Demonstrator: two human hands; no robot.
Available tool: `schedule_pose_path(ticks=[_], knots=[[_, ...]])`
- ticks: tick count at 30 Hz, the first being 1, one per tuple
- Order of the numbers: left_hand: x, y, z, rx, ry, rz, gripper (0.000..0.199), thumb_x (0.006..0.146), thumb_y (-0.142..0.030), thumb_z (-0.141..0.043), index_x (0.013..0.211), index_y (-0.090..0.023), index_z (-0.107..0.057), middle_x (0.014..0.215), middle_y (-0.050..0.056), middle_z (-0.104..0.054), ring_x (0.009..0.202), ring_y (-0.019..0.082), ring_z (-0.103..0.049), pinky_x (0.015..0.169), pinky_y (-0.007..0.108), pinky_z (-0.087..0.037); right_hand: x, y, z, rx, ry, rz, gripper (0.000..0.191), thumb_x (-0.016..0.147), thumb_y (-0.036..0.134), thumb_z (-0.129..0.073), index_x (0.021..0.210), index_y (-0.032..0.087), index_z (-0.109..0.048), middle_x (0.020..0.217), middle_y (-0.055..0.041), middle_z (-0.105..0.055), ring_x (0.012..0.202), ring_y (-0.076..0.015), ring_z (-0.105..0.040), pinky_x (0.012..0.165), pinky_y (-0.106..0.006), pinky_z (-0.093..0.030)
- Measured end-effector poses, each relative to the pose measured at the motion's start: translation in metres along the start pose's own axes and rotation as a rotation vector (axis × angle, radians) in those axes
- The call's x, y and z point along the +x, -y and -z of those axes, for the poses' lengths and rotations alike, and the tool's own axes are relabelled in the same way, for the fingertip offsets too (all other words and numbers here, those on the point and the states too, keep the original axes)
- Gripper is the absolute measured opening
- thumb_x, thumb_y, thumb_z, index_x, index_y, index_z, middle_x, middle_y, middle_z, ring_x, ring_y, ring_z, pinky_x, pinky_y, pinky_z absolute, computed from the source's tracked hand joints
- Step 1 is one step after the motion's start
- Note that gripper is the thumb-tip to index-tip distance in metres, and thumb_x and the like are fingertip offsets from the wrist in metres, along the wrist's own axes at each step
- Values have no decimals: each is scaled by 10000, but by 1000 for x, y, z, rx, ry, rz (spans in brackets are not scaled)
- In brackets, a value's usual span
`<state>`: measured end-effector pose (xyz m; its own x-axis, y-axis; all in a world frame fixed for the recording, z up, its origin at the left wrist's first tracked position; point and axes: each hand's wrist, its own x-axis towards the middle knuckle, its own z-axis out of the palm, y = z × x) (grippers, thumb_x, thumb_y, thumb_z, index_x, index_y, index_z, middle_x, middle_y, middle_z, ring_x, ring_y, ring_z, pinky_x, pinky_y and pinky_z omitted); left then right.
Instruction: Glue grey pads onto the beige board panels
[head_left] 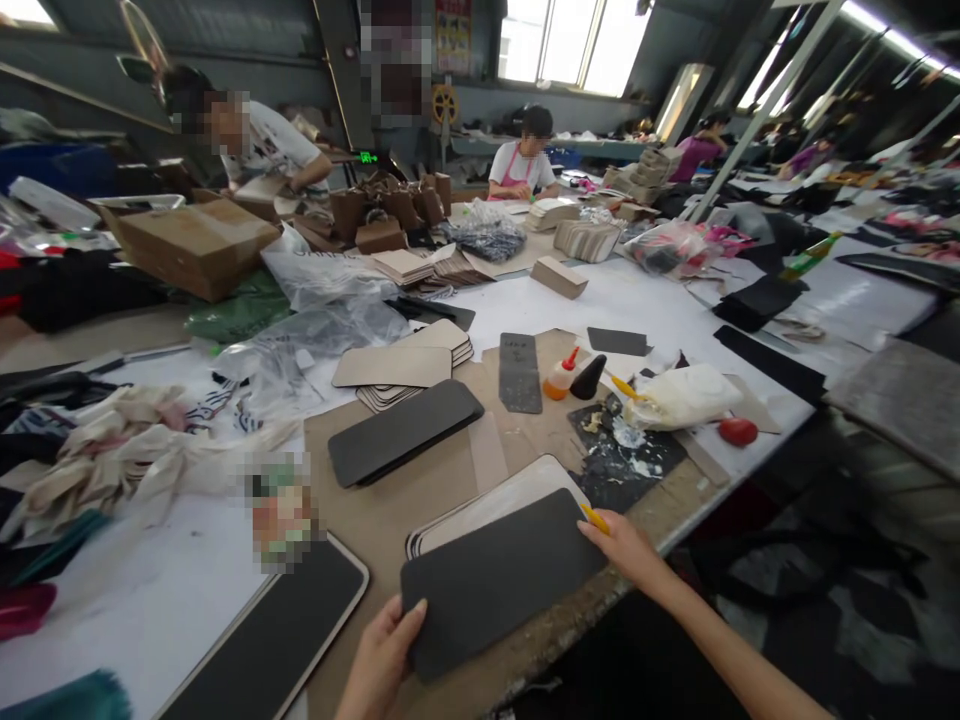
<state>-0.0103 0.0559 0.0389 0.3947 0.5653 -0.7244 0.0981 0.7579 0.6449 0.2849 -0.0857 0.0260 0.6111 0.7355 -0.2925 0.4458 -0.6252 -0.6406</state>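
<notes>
Head view: dark panel (506,585) slants, long axis toward upper right.

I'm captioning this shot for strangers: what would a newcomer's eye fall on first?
Probably the big dark panel at the front, its left end in the left hand, with the right hand and its yellow tool at the other end. Beyond it, the red-tipped orange bottle stands upright beside a black cone.
</notes>
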Motion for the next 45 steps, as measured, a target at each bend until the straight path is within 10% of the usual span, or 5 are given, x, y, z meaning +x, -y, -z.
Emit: schedule_pose_path(ticks=[5,11,34,45], knots=[[37,30,2,375,-146,-157,515,470,-671,-617,519,-169,-509,446,-39,-446,455,116,-417,433,234,-318,33,-1,3,-479,-25,103,278,856,397,-412,741,199,-569,777,-38,-601,734,-176,-577,644,-259,-378],[49,20,-10,847,-345,-261,411,645,-573,-448,467,-204,-421,426,-22,-426,474,134,-403,500,256,-266,63,7,1,-757,49,148,242,901,356,-413,841,191,-580,891,-59,-610,800,-177,-592,598,-251,-361],[49,21,-19,903,-430,-187,367,665,-524,-496,473,-217,-437,440,-7,-484,482,160,-440,537,272,-305,83,-16,-6,-630,213,21,224,918,261,-345,891,157,-542,954,-87,-599,879,-177,-567,686,-249,-341],[35,29,-10,901,-524,-318,321,758,-498,-455,600,-219,-449,557,2,-528,540,165,-468,561,285,-339,66,-14,1,-845,41,41,271,898,377,-410,937,179,-590,833,-74,-575,761,-203,-580,617,-274,-366]])
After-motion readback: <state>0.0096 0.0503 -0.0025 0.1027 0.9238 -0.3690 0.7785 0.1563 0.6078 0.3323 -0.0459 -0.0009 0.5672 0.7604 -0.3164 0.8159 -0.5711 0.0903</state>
